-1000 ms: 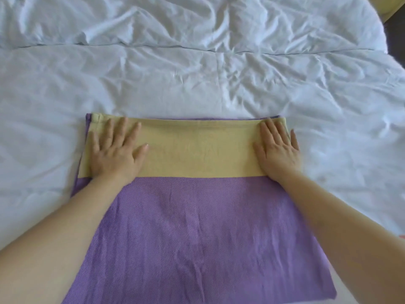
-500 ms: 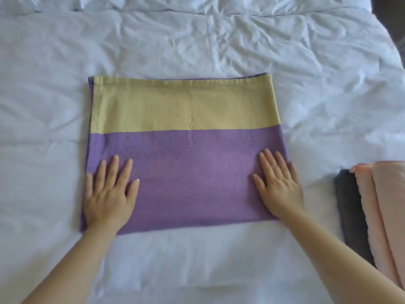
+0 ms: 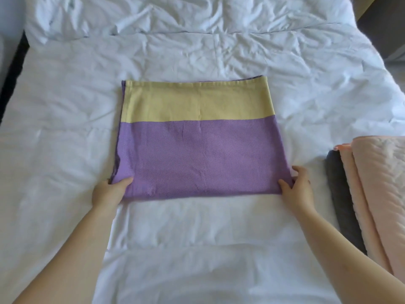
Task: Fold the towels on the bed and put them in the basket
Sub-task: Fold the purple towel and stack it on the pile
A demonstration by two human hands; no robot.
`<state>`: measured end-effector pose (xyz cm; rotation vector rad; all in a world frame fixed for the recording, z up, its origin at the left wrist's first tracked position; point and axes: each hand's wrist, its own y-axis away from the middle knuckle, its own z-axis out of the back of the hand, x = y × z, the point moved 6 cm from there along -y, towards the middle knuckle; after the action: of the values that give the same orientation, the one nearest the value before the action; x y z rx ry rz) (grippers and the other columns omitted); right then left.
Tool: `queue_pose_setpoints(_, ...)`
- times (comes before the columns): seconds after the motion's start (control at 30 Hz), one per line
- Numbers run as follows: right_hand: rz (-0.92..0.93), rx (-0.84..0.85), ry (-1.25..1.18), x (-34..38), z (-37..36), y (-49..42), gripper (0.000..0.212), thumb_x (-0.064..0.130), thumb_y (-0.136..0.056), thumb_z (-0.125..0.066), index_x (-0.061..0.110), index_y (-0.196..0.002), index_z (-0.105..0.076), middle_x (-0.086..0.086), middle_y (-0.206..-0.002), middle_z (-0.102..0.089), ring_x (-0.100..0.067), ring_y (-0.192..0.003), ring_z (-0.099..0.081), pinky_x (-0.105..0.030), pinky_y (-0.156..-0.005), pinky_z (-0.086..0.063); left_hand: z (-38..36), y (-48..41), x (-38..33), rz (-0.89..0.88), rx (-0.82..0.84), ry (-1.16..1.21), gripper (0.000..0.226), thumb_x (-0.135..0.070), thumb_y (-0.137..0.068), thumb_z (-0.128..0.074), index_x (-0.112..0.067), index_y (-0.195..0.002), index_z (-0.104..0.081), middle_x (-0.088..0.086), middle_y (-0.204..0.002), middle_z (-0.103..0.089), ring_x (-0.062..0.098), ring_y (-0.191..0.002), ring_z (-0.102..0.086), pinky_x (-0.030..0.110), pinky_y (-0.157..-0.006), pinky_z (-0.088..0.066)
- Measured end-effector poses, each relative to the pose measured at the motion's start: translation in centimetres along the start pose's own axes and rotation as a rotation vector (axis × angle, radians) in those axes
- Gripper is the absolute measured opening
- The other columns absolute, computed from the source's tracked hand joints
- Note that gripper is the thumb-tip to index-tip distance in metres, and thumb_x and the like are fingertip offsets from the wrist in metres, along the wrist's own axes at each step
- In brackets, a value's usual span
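A purple-and-yellow towel (image 3: 197,154) is laid flat on the white bed (image 3: 197,51), folded into a rectangle. The yellow band is on the side farthest from both hands and the purple part nearest them. Its near left corner is pinched by the left hand (image 3: 108,191): the thumb is laid on top of the cloth, and the fingers are hidden beneath it. Its near right corner is gripped by the right hand (image 3: 298,189), with the thumb set on the near edge and the fingers curled round the side edge. The whole near edge is spanned between the two hands, and both forearms are stretched over bare sheet. To the outer side of the right hand, close but not touching it, a folded dark grey towel (image 3: 339,194) is seen. Farther out, a folded pink towel (image 3: 381,183) is laid against it.
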<state>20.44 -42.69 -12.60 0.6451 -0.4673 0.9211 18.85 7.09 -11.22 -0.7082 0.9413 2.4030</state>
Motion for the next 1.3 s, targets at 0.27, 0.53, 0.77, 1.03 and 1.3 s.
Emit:
queue_pose_setpoints(0.27,-0.050,0.005,-0.120,-0.5,1.9,0.4,0.049,0.014,-0.086,-0.063,0.011,-0.130,-0.044,-0.006,-0.107,-0.055,-0.022,-0.090,-0.057,-0.038,-0.082,-0.048,-6.9,12.8,-15.2,-0.871,-0.118,-0.016,0.012,-0.001,-0.077,-0.063,-0.005,-0.089,-0.061,0.012,-0.085,-0.062,0.028,-0.078,-0.055,0.024,-0.067,-0.034)
queue_pose_setpoints(0.53,-0.077,-0.051,-0.324,-1.9,4.3,-0.4,0.016,0.017,-0.087,-0.060,0.018,-0.103,-0.060,-0.004,-0.096,-0.068,-0.021,-0.087,-0.064,-0.038,-0.077,-0.051,-25.1,24.2,-15.4,-1.179,0.426,-0.346,0.032,-0.001,-0.075,-0.058,-0.009,-0.106,-0.064,0.009,-0.106,-0.063,0.033,-0.099,-0.055,0.041,-0.080,-0.046)
queue_pose_setpoints(0.77,-0.176,0.144,-0.331,-1.6,1.8,-1.3,0.029,0.038,-0.084,-0.066,0.014,-0.099,-0.062,-0.007,-0.094,-0.068,-0.022,-0.082,-0.065,-0.044,-0.081,-0.056,-24.2,22.3,-11.0,-1.341,0.338,-0.650,0.060,-0.030,-0.066,-0.077,-0.022,-0.124,-0.062,0.002,-0.127,-0.060,0.029,-0.112,-0.057,0.038,-0.093,-0.044)
queue_pose_setpoints(1.03,-0.175,0.236,-0.218,-0.3,1.1,-2.5,0.046,0.027,-0.074,-0.080,0.012,-0.112,-0.057,-0.006,-0.104,-0.065,-0.027,-0.094,-0.063,-0.036,-0.079,-0.052,-15.8,15.7,-5.9,-1.064,0.122,-0.586,0.069,-0.009,-0.065,-0.081,-0.014,-0.130,-0.058,0.019,-0.130,-0.051,0.040,-0.109,-0.054,0.051,-0.090,-0.050)
queue_pose_setpoints(1.3,-0.122,0.242,-0.056,-0.3,0.8,-1.4,0.026,0.025,-0.079,-0.074,0.011,-0.092,-0.057,-0.009,-0.090,-0.060,-0.024,-0.078,-0.055,-0.029,-0.062,-0.039,-14.9,16.3,-4.7,-0.964,0.223,-0.324,0.058,0.017,-0.075,-0.055,-0.015,-0.124,-0.063,0.018,-0.130,-0.049,0.032,-0.111,-0.059,0.035,-0.084,-0.050)
